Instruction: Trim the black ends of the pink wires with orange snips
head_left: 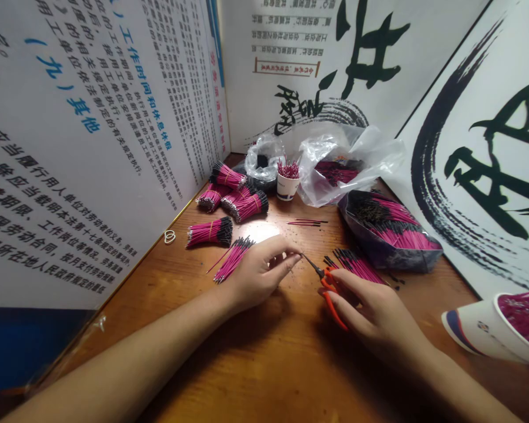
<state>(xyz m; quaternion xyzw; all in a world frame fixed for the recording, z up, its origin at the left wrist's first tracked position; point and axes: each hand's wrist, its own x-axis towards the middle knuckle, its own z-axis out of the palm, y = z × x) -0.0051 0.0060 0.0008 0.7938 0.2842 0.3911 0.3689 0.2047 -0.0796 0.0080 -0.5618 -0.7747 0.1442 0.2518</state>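
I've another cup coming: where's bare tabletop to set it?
Mainly the speckled wood between the forearms; a smaller patch between left hand and loose wires beyond. Crowded: the back, with wire bundles, paper cup and clear bags.

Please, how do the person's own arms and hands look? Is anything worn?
The left hand and the right hand are bare, without gloves. No sleeve, watch or bracelet shows on the left forearm or the right forearm within the picture. No ring is visible, though some fingers are hidden.

Head view, forward and down.
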